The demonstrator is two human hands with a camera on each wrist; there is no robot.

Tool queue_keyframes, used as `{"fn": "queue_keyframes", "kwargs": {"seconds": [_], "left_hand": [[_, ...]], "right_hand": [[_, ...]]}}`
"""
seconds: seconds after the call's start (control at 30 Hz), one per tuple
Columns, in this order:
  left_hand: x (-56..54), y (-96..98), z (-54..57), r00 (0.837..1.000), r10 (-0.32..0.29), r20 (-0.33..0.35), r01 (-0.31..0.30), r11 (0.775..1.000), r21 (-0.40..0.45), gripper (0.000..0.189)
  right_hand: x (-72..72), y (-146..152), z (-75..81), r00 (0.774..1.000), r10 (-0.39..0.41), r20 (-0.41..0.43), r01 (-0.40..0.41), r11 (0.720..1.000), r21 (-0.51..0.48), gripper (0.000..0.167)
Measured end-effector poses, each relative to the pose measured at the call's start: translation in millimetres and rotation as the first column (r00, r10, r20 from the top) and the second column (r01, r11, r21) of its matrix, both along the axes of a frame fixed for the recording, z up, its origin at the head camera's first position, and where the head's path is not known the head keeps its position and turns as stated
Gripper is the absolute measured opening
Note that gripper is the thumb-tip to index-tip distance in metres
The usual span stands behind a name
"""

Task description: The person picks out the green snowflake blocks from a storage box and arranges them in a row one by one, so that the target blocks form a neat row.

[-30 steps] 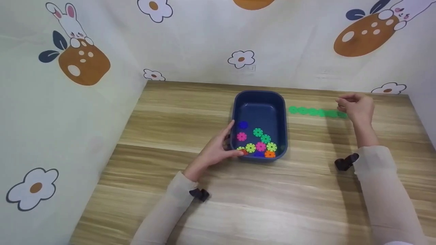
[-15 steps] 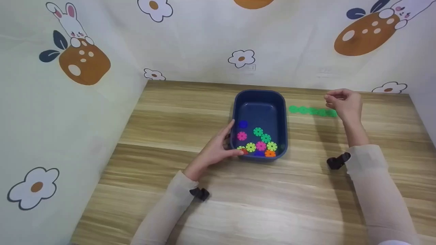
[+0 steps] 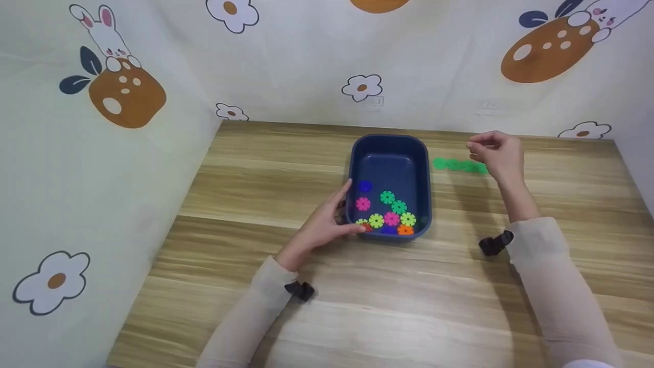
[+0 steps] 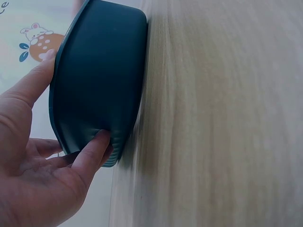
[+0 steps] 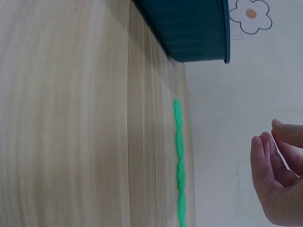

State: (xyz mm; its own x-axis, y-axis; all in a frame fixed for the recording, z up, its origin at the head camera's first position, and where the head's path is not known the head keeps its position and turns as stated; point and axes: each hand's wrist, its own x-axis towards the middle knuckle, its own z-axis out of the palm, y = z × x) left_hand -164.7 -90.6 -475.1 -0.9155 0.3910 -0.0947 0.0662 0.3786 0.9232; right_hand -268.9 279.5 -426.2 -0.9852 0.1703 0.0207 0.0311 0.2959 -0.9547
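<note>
A dark blue plastic bin (image 3: pixel 393 145) stands on the table, with several colourful notched plastic discs (image 3: pixel 392 219) lying mostly toward its near end. My left hand (image 3: pixel 322 222) grips the bin at its near left corner, thumb at the near rim and fingers along the left side. In the left wrist view, the fingers (image 4: pixel 94 149) of that hand meet the bin's outer wall. To the right of the bin lies a row of green discs (image 3: pixel 454 164). My right hand (image 3: pixel 503 158) is raised by the right end of this row, fingers loosely bent, with nothing visible between them.
The wood-grain table (image 3: pixel 245 214) runs back to a patterned cloth wall (image 3: pixel 296 71), close behind the bin and the green row. Another cloth wall (image 3: pixel 102 189) borders the left side. Black wrist cameras (image 3: pixel 495 244) stick out from both sleeves.
My right hand has moved left above the green row, covering more of its right end in the head view. The left hand and the bin have stayed put.
</note>
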Motion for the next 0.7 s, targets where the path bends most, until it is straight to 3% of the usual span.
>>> {"fn": "queue_keyframes", "kwargs": {"seconds": [0.33, 0.7], "left_hand": [[-0.6, -0.1, 0.8, 1.0, -0.009, -0.015, 0.01, 1.0, 0.017, 0.107], [0.6, 0.3, 0.8, 1.0, -0.002, 0.002, 0.002, 1.0, 0.024, 0.107]], "right_hand": [[4.5, -22, 0.5, 0.997, 0.077, -0.015, -0.078, 0.996, -0.034, 0.023], [10.3, -50, -2.8, 0.989, 0.146, -0.025, -0.145, 0.988, 0.049, 0.026]]}}
